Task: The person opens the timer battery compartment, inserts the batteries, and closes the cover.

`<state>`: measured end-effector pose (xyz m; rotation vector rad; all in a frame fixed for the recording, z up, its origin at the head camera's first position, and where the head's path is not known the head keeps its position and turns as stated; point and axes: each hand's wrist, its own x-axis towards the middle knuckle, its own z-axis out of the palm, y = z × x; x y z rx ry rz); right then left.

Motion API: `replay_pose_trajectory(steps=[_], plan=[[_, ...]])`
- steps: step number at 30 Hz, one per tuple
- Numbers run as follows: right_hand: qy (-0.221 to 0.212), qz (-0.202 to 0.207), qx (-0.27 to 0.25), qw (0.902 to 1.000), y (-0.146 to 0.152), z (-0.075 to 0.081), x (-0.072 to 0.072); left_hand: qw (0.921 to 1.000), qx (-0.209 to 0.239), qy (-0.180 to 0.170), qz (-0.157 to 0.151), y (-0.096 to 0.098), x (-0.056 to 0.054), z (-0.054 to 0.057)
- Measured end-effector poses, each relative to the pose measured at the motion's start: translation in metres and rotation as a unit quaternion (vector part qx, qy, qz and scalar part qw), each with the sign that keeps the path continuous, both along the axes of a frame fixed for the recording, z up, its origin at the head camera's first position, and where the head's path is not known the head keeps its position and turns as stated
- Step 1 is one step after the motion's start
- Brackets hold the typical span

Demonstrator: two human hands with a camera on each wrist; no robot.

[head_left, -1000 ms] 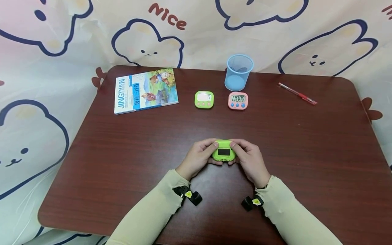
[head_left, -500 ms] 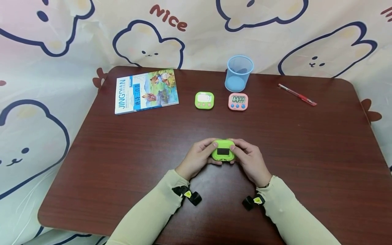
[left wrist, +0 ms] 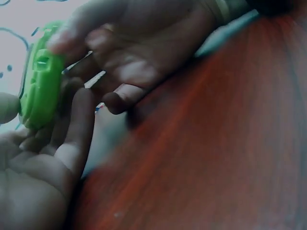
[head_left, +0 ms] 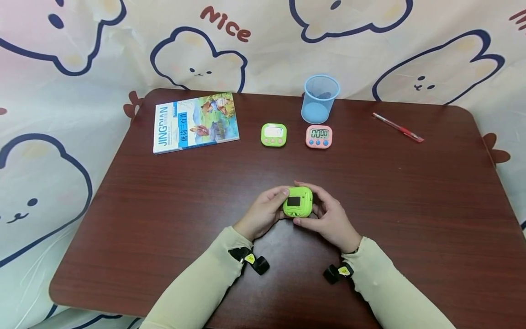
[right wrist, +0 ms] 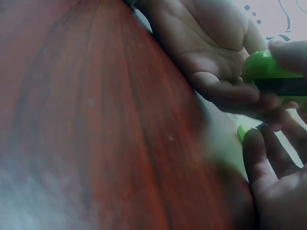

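Both hands hold a green digital timer (head_left: 297, 202) above the middle of the table, its back with a dark rectangular patch turned up. My left hand (head_left: 263, 211) grips its left side, thumb on the back and fingers beneath. My right hand (head_left: 330, 219) is round its right side, thumb by the near edge and a finger along the far edge. In the left wrist view the right thumb touches the green casing (left wrist: 43, 81). Part of the timer (right wrist: 268, 69) shows under the left thumb in the right wrist view. Its front is hidden.
Behind the hands, another green timer (head_left: 273, 135) and a pink timer (head_left: 318, 137) lie on the brown table (head_left: 185, 192). A blue cup (head_left: 319, 103) stands behind the pink one. A book (head_left: 197, 122) lies at the back left, a red pen (head_left: 397, 127) at the back right.
My right thumb has come off the timer's back down to its near edge, and the right fingers have spread round its side. The timer has turned slightly and shifted a little left.
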<state>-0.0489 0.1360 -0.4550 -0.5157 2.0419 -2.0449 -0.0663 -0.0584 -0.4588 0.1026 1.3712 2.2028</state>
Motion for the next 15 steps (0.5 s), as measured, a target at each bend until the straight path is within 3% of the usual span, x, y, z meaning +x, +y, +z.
replay_pose_trajectory(steps=[3,7,11,15], plan=[[0.006,-0.021,-0.004,0.9998,0.0010,0.0003,0.0012,0.9981,-0.046,0.033,0.023,0.0028,0.0017,0.0018],[0.001,-0.049,-0.008,0.9988,0.0027,-0.0003,0.0020,0.9883,-0.104,0.103,0.042,0.0041,0.0034,0.0022],[0.007,-0.046,-0.022,0.9987,0.0039,-0.0025,0.0012,0.9820,-0.110,0.150,0.030,0.0023,0.0045,0.0013],[0.042,-0.041,-0.003,0.9983,0.0042,-0.0037,-0.0002,0.9793,-0.096,0.178,0.007,-0.0005,0.0057,0.0015]])
